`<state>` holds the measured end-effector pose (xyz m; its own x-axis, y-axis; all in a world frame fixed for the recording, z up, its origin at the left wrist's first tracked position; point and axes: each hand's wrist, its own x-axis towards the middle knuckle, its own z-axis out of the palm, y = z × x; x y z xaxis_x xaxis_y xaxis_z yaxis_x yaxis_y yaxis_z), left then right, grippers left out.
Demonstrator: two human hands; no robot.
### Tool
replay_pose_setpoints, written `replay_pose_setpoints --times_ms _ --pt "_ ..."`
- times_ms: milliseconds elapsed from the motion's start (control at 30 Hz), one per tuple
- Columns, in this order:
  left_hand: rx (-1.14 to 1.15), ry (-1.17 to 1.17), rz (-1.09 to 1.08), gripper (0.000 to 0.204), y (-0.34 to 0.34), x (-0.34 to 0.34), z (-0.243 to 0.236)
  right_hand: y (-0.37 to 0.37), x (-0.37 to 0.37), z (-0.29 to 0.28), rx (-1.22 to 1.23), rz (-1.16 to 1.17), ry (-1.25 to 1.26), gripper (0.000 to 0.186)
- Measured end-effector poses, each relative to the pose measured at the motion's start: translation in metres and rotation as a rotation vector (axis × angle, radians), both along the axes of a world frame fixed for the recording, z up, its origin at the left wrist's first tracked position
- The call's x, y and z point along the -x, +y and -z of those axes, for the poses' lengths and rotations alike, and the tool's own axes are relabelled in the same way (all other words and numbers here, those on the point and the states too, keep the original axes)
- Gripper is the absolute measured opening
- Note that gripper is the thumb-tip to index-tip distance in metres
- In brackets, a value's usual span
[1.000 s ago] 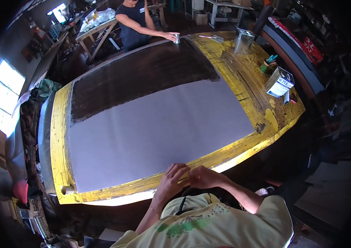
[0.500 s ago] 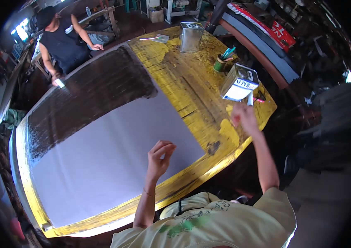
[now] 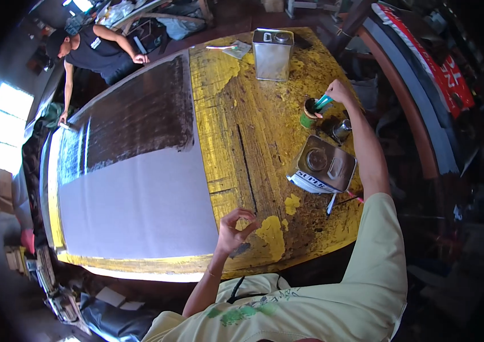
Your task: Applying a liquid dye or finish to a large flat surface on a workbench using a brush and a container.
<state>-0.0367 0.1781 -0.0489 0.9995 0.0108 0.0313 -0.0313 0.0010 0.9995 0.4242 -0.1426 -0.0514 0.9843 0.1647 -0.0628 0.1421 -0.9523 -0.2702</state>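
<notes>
At the far right of the table, my right hand (image 3: 339, 92) is closed on teal-handled tools (image 3: 323, 102) standing in a small green pot (image 3: 307, 118). Their lower ends are hidden inside it. A small shiny metal container (image 3: 342, 130) stands beside the pot. My left hand (image 3: 235, 231) hovers near the table's front edge with loosely curled fingers, thumb apart and nothing visible in it. Left of it lies a grey sheet (image 3: 139, 211), its far part coated dark and wet-looking.
A square metal can (image 3: 333, 161) with a white label stands below the pot, and a plain tall can (image 3: 273, 60) at the back. The yellow worn wooden table (image 3: 225, 148) carries them. Across the sheet, a co-worker (image 3: 96, 54) draws a flat spreader (image 3: 68, 126) over the dark coating.
My right hand has reached farther away, past the labelled can, and taken hold of the teal handles. My view has shifted right. The co-worker's spreader has moved along the sheet's far left side.
</notes>
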Motion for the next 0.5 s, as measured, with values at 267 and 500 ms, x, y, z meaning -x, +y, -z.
replay_pose_setpoints --times_ms 267,500 --pt "0.039 0.120 -0.231 0.007 -0.016 -0.041 -0.001 0.049 0.023 0.001 -0.104 -0.285 0.019 0.020" --pt "-0.033 0.009 -0.267 0.013 -0.019 -0.107 -0.008 0.022 0.024 -0.012 -0.460 -0.193 -0.172 0.016"
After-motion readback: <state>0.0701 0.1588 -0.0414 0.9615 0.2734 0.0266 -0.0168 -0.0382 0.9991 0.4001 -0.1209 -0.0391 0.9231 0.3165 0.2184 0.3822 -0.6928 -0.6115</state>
